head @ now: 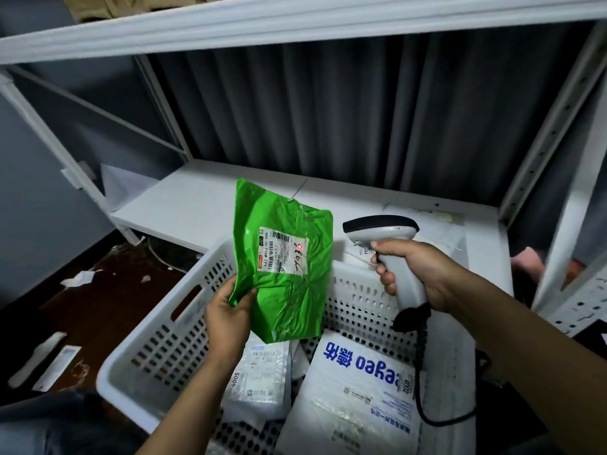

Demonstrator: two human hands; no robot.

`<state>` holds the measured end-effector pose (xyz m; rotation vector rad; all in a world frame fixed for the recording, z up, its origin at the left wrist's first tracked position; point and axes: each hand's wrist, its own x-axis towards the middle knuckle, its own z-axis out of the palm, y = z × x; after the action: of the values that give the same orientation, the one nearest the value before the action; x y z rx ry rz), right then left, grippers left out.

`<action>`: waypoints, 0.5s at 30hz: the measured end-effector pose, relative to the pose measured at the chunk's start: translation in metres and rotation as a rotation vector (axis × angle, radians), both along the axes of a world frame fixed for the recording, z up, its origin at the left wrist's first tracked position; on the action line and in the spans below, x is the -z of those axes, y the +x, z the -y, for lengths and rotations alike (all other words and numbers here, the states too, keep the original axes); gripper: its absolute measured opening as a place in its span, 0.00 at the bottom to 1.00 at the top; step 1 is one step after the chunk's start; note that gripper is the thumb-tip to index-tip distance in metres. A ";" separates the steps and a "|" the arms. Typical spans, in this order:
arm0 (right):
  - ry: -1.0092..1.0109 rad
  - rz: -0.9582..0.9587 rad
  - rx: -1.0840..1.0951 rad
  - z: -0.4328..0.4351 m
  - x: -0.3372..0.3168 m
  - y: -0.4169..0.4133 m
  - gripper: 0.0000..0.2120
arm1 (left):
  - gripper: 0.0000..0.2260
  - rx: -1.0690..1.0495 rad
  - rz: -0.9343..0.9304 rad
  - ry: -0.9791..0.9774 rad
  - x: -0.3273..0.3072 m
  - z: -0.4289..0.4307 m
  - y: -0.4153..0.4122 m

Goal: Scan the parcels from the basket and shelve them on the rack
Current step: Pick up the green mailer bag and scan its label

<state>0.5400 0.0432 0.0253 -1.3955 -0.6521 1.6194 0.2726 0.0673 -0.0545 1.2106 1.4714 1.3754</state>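
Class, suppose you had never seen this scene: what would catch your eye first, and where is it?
The bright green parcel, held up mid-frame over the white basket by the left hand, with a red scanner dot on its label. Just right of it, the right hand aims a grey barcode scanner at it.

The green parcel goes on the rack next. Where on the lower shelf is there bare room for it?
The lower shelf is bare on its left and middle, between the left upright and the white parcels lying at its right end. That right end, behind the scanner, is crowded.
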 end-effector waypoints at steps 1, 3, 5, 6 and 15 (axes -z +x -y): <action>-0.003 0.002 0.005 0.000 0.000 0.000 0.12 | 0.16 0.003 0.005 0.003 0.000 0.000 0.000; -0.003 0.007 0.010 0.000 0.000 0.001 0.12 | 0.16 0.007 0.012 0.014 0.001 0.000 -0.001; 0.004 0.007 0.006 0.000 0.000 0.001 0.12 | 0.16 0.014 0.007 0.019 0.001 0.001 -0.001; 0.009 0.002 0.004 0.000 0.000 0.001 0.12 | 0.17 0.018 -0.002 0.018 0.001 0.001 -0.001; 0.127 0.223 0.036 0.004 -0.006 0.012 0.09 | 0.17 0.014 0.089 0.011 -0.017 -0.004 0.017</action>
<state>0.5517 0.0393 0.0312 -1.4970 -0.8401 1.3809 0.2896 0.0714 -0.0376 1.1501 1.3931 1.4115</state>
